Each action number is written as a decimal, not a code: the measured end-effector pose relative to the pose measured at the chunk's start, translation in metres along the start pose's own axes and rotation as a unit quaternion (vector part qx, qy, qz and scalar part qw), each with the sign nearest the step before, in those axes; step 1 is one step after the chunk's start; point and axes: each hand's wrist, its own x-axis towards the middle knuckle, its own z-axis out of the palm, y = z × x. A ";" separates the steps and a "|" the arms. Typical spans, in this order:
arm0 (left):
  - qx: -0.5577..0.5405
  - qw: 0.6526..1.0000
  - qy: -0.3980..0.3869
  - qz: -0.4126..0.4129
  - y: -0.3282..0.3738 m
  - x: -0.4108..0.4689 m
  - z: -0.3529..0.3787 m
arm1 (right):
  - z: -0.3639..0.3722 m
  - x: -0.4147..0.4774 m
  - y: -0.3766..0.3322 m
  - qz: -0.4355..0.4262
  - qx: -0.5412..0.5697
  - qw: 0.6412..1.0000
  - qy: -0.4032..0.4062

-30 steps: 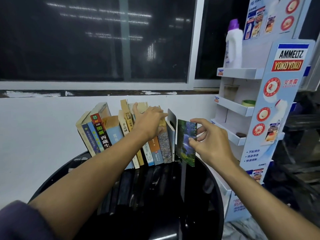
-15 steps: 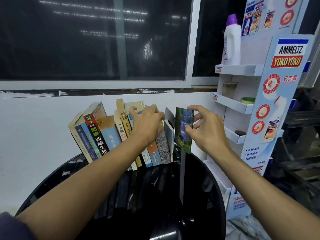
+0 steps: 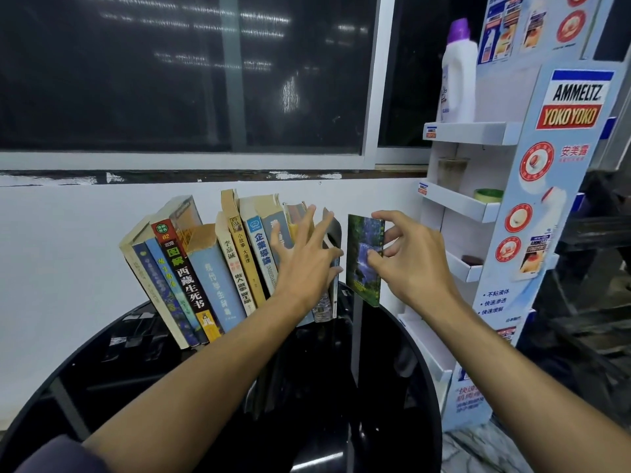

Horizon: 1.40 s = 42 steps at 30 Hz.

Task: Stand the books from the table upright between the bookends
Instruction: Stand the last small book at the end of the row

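Black counter (image 3: 392, 387) below, the books (image 3: 205, 274) are touched by the left grip (image 3: 304, 264), fingers splayed straight; the green book (image 3: 362, 233) is pinched upright by the right grip (image 3: 413, 268).

Display stand side panel (image 3: 577, 131): "AMMELTZ YOKO YOKO", under it "安美露". Black book spine (image 3: 186, 278): "02", "图解 西藏生死书". Cream spine (image 3: 235, 268): "李嘉诚". Tan spine (image 3: 244, 254): "小故事 大道理". White-blue spine (image 3: 262, 249): "企業導論". Remaining spines too blurred to read.

Leaning book row (image 3: 211, 268), green book (image 3: 363, 259) upright
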 end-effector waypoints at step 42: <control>-0.034 0.988 0.147 0.036 -0.038 -0.015 0.030 | 0.112 -0.001 0.045 -0.093 0.116 0.985 0.087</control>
